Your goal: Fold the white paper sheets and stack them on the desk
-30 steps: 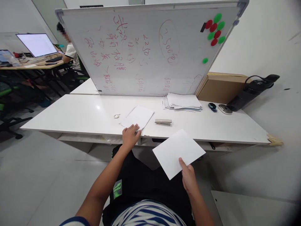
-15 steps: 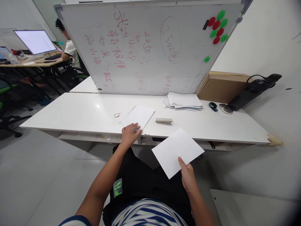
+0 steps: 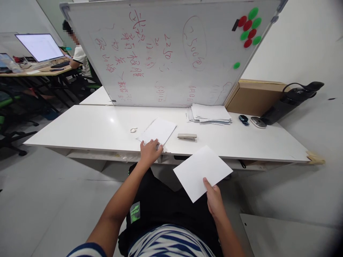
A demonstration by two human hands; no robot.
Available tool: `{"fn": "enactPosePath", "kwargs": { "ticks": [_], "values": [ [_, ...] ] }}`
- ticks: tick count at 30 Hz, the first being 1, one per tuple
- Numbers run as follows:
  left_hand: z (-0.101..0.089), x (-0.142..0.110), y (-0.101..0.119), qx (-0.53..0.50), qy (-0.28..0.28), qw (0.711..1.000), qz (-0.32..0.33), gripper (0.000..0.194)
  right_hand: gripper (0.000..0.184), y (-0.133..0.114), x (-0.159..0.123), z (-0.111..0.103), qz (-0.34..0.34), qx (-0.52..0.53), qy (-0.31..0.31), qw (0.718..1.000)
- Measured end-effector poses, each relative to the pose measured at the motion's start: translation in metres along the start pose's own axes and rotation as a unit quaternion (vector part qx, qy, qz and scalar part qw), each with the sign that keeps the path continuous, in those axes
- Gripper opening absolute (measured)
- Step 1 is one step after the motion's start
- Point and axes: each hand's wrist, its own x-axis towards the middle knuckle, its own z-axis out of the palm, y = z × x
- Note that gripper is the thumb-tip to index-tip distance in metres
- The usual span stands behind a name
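My right hand holds a blank white sheet of paper by its near corner, thumb on top, out in front of the desk edge. More white paper lies at an angle on the desk. On its near edge rest the fingertips of my left hand, a little apart and not closed round it. A beige stapler lies on the desk to the right of that paper. To its left is a small white curled item, whose kind I cannot make out.
The white desk carries a pile of papers, a mouse, a dark watch-like item, a cardboard box and a black bottle. A whiteboard stands behind. Another person sits at far left.
My left hand's fingers have shifted slightly and spread a little at the paper's near edge. My right hand and its sheet stay almost still.
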Motion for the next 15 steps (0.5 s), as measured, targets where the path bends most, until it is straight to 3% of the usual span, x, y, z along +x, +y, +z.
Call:
{"fn": "enactPosePath", "kwargs": {
  "ticks": [9, 15],
  "values": [
    [-0.004, 0.003, -0.003, 0.029, -0.016, 0.999, 0.031, 0.036, 0.049, 0.005, 0.004, -0.003, -0.005, 0.002, 0.002, 1.0],
    [-0.003, 0.004, 0.0, 0.059, -0.004, 0.997, 0.043, 0.026, 0.047, 0.01, 0.009, -0.005, -0.006, -0.003, 0.004, 1.0]
  ]
}}
